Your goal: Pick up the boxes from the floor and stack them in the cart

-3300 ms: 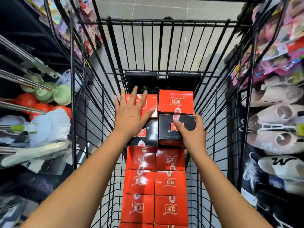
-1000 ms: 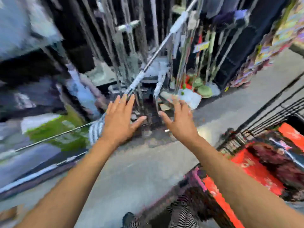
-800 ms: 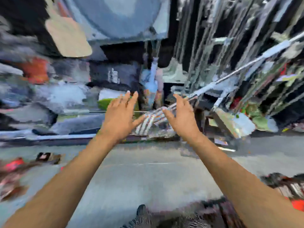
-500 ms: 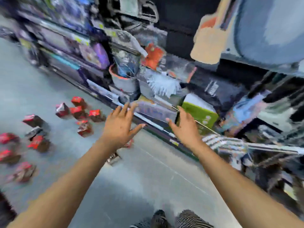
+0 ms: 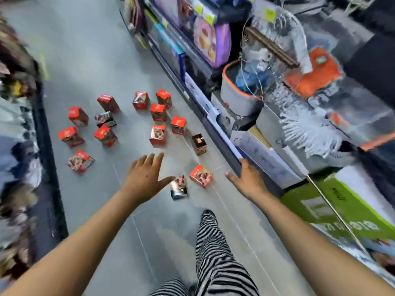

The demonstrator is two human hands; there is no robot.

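Left hand (image 5: 147, 180) stretched forward, palm down, fingers straight and fanned, thumb out to the side, holding nothing. Right hand (image 5: 249, 181) likewise flat and spread, thumb pointing inward, also holding nothing. Both raised above the floor (image 5: 96, 60), touching none of the boxes.

Between the two hands, just beyond the thumbs: a dark box (image 5: 179, 188) nearest the left thumb, and a tilted red box (image 5: 201, 175) just beside it, nearer the right hand. Farther ahead, a black box (image 5: 199, 144) upright, close to the foot of the right-hand shelving (image 5: 215, 133). Beyond the left fingertips, a loose scatter of red boxes (image 5: 158, 112) across the aisle, some upright, some tilted or lying over, mostly apart from one another. Exact count hard to tell through the blur.

Underfoot, grey tiles with thin joint lines. Below the hands, a leg in black-and-white striped trousers (image 5: 215, 253), dark shoe (image 5: 208, 212) planted just short of the nearest boxes. To the right, shelving packed with goods: a grey tub with an orange rim (image 5: 237, 97), white brush heads (image 5: 305, 124), a green carton (image 5: 342, 208) at floor level. To the left, another rack (image 5: 19, 124), smeared and unreadable.
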